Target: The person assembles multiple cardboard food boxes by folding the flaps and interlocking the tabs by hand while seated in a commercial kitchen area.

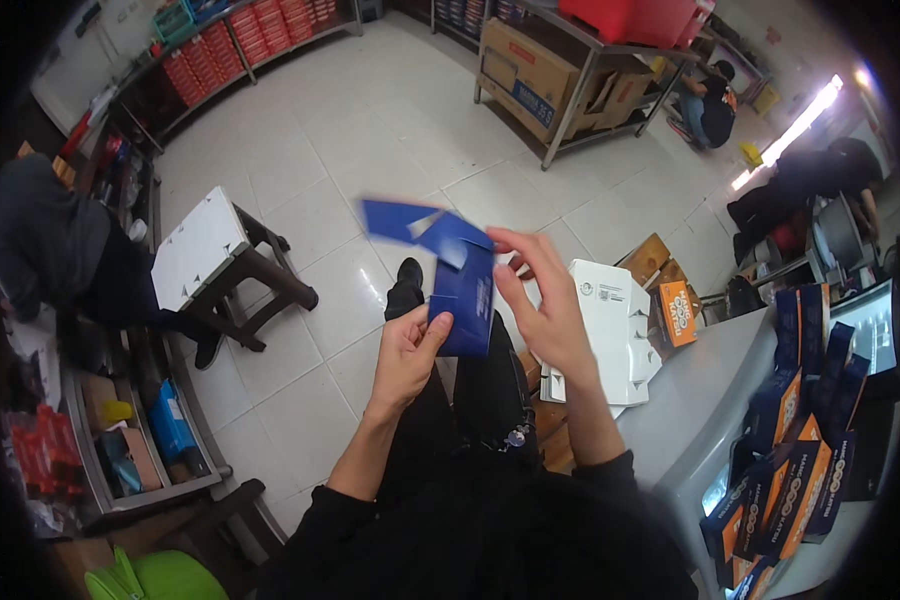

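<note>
A dark blue, partly folded cardboard box (464,295) is held up over my lap. Its upper flap sticks out to the left and is smeared by motion. My left hand (408,352) grips the lower left edge, with the thumb on the front face. My right hand (547,305) is at the upper right edge, fingers curled against the cardboard and the thumb close beside it. To the right of my legs lies a stack of flat white cardboard blanks (602,335), partly behind my right forearm.
Finished blue-and-orange boxes (785,490) pile up on a grey surface (675,400) at right. An orange box (674,312) stands by the blanks. At left are a white-topped stool (202,248) and a seated person (50,230). A metal table (580,75) and other people are farther off.
</note>
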`<state>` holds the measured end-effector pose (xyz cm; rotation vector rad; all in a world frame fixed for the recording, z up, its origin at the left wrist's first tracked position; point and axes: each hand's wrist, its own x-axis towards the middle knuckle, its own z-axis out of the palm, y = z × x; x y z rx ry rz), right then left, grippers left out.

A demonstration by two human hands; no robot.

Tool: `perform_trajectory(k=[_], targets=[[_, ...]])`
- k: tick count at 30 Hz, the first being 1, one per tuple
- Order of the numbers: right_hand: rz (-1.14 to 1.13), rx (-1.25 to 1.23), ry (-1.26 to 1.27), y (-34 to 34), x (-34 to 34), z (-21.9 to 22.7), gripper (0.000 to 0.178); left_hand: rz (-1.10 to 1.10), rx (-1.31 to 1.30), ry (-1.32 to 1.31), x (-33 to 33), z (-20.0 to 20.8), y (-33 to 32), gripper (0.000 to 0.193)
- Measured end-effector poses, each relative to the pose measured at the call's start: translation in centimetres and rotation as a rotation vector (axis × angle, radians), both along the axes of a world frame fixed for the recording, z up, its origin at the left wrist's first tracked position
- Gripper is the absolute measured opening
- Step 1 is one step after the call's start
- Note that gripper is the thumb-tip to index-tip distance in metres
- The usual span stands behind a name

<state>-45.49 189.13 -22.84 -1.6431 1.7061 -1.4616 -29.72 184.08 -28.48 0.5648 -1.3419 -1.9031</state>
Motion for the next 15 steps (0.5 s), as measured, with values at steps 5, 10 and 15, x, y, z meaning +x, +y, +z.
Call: perform_trajectory(k=[5,10,15], targets=[[-0.010,-0.029,0.214,-4.3,-2.1,-1.1,0.024,0.071,-0.130,-0.098,1.0,0.1,-0.4,0.025],[0.158,0.023,0.140,-4.4,-0.4,-0.7,0.012,0.256,-0.277,-0.347,1.9,-1.4,-2.0,0.028],[0.395,0.131,0.186,-2.9,-0.2,-0.4,0.027,0.000,-0.392,-0.235,2.1,0.9,-3.2,0.026]])
